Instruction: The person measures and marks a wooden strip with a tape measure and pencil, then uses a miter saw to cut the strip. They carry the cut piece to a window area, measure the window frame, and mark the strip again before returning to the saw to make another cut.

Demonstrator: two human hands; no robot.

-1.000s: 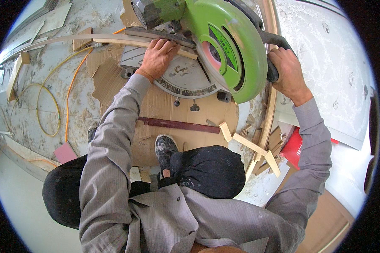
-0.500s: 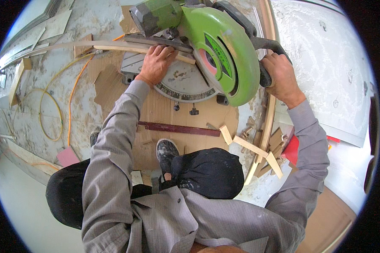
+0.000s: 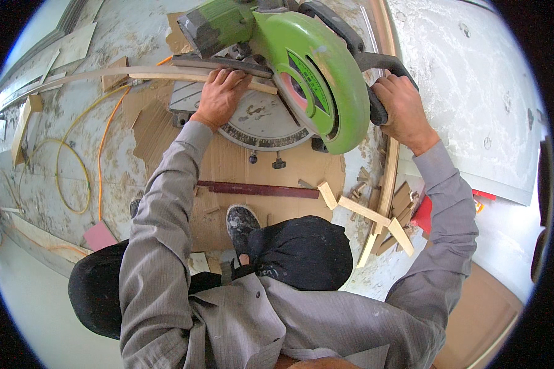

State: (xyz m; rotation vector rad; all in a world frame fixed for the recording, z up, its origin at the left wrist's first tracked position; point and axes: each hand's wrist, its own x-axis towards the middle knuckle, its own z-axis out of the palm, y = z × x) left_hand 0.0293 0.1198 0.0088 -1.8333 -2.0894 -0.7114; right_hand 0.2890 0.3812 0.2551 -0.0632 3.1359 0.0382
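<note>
A green miter saw (image 3: 326,80) stands in front of me, its round blade guard over the right side of the grey saw table (image 3: 255,120). My right hand (image 3: 403,111) is closed around the black handle (image 3: 381,109) to the right of the guard. My left hand (image 3: 221,98) is closed over a thin pale wood strip (image 3: 261,87), pressing it against the dark fence (image 3: 218,63). The strip lies along the fence and runs off to the left. Its right end is close beside the blade guard, which hides most of the blade.
Flattened cardboard (image 3: 240,163) lies under the saw, with a dark red strip (image 3: 261,189) on it. Short wood offcuts (image 3: 364,211) lie near my knee, beside a long wooden strip (image 3: 388,178). Yellow and orange cables (image 3: 108,132) cross the floor at left. A white panel (image 3: 467,92) is at right.
The view has shifted slightly, so the saw and both hands appear a little further left. Both hands keep their holds, and the strip stays against the fence.
</note>
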